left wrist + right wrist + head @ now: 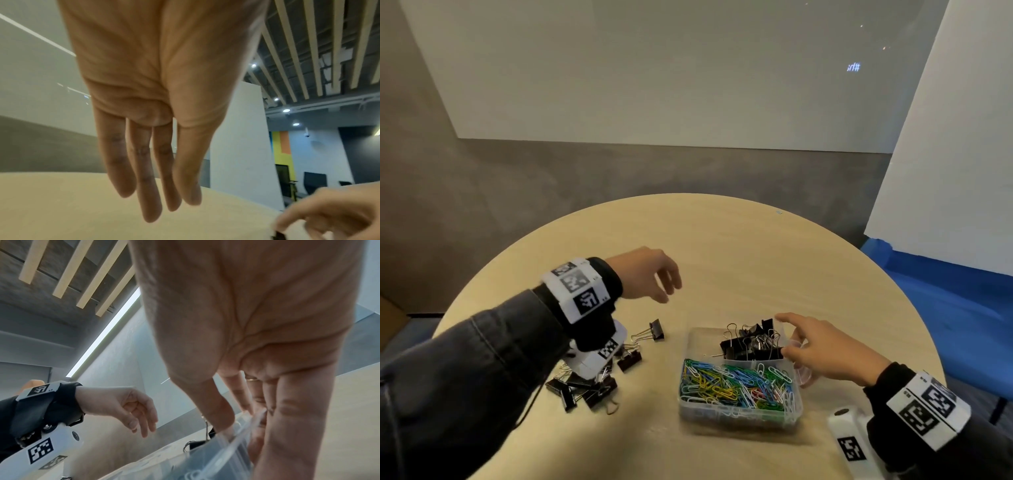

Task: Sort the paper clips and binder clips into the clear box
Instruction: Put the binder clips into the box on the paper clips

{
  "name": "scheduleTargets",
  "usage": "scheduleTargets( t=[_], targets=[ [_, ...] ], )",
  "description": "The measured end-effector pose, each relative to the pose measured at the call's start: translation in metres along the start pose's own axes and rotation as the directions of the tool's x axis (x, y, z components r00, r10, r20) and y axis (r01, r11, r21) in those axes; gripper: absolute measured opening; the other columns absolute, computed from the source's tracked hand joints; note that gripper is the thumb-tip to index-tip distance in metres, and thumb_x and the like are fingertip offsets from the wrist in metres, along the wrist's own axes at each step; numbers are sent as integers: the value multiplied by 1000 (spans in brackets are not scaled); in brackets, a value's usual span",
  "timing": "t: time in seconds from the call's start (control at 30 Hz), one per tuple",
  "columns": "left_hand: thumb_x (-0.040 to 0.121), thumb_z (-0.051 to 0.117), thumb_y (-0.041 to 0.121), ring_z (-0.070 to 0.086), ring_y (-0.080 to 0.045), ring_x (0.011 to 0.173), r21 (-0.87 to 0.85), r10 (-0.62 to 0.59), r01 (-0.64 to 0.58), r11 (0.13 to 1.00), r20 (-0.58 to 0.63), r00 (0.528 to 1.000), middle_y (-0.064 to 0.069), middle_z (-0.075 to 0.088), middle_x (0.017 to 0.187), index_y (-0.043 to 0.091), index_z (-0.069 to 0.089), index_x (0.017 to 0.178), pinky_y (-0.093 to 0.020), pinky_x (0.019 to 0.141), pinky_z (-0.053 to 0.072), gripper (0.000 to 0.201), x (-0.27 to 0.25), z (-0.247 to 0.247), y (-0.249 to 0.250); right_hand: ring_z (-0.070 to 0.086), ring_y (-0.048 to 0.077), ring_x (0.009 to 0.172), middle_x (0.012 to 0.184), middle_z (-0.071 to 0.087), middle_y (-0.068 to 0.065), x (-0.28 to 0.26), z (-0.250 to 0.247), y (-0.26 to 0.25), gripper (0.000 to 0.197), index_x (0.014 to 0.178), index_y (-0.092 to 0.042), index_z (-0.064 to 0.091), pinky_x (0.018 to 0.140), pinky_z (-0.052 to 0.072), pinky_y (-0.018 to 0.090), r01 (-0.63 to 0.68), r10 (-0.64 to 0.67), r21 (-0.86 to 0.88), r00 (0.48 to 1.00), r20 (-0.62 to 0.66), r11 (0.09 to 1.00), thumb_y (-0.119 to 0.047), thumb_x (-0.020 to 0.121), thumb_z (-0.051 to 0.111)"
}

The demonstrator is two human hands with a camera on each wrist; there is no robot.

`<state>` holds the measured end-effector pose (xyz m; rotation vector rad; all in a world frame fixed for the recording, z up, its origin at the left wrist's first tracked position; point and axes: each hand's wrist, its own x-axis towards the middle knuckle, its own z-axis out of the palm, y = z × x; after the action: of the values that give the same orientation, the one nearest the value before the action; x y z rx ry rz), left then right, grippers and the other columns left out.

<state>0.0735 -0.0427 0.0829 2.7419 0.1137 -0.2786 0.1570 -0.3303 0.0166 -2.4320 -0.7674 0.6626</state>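
Note:
The clear box (736,416) stands on the round table, right of centre. Its back compartment holds black binder clips (751,342) and its front compartment is full of coloured paper clips (736,382). My right hand (791,339) pinches the box's right wall, thumb inside the rim and fingers outside, as the right wrist view shows (236,434). My left hand (671,291) hovers above bare table left of the box, fingers relaxed and empty (152,203). A pile of loose binder clips (582,389) lies under my left forearm, with one clip (655,330) apart.
The light wooden table (722,240) has a curved far edge, with bare top behind the box. A white panel (945,171) and a blue floor strip (945,308) stand off to the right. A grey wall runs behind.

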Motion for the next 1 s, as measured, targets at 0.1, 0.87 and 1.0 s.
scheduleTargets(
  t=[0.1, 0.87, 1.0],
  targets=[
    [81, 74, 19, 61, -13, 98, 108, -127, 121, 987, 51, 991, 6, 63, 113, 21, 61, 118, -27, 85, 47, 39, -10, -5, -31, 66, 8, 75, 89, 61, -3, 1, 0, 0, 61, 149, -22, 28, 58, 46, 13, 14, -16, -81, 1000, -18, 997, -20, 94, 55],
    [78, 76, 32, 59, -18, 81, 177, 48, -18, 984, -163, 985, -3, 65, 105, 14, 63, 105, -30, 72, 47, 34, 17, 29, -14, 64, 14, 78, 96, 60, 1, 1, 2, -2, 59, 149, -20, 27, 66, 49, 19, 26, -29, -112, 999, -25, 993, -16, 94, 51],
    [74, 80, 32, 60, -10, 71, 50, 188, -182, 982, -182, 965, -1, 64, 102, 15, 60, 100, -31, 67, 49, 36, 14, 30, 22, 67, 17, 81, 97, 65, 4, 0, 2, -2, 59, 149, -20, 28, 67, 50, 20, 22, -24, -96, 999, -23, 995, -16, 94, 51]
  ],
)
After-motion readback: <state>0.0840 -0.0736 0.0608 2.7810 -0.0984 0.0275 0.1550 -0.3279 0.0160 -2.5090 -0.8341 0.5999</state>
